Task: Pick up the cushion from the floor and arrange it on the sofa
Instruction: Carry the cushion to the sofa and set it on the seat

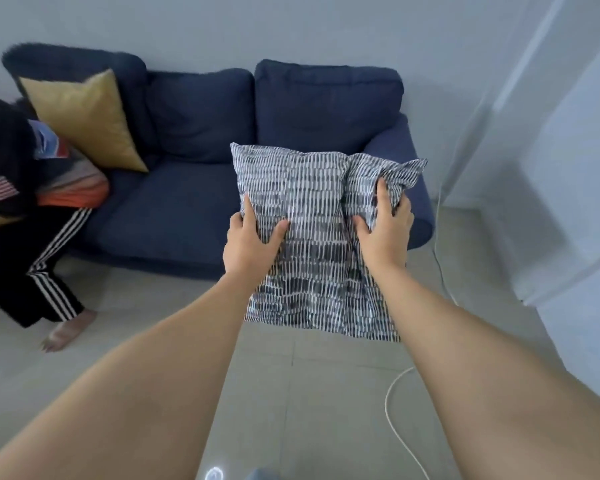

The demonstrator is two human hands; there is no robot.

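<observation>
I hold a grey-and-white patterned cushion (pixel 312 237) in the air in front of the right half of a dark blue sofa (pixel 194 188). My left hand (pixel 248 240) grips its left side, thumb on the front face. My right hand (pixel 387 230) grips the right side, bunching the fabric near the upper right corner. The cushion hangs upright, its lower edge above the floor, its top overlapping the sofa's right seat and armrest.
A yellow cushion (pixel 84 119) leans on the sofa's left backrest. A person in black striped trousers (pixel 45 258) sits at the left end, one bare foot on the tiled floor. A white cable (pixel 400 420) runs along the floor by the right wall (pixel 568 168).
</observation>
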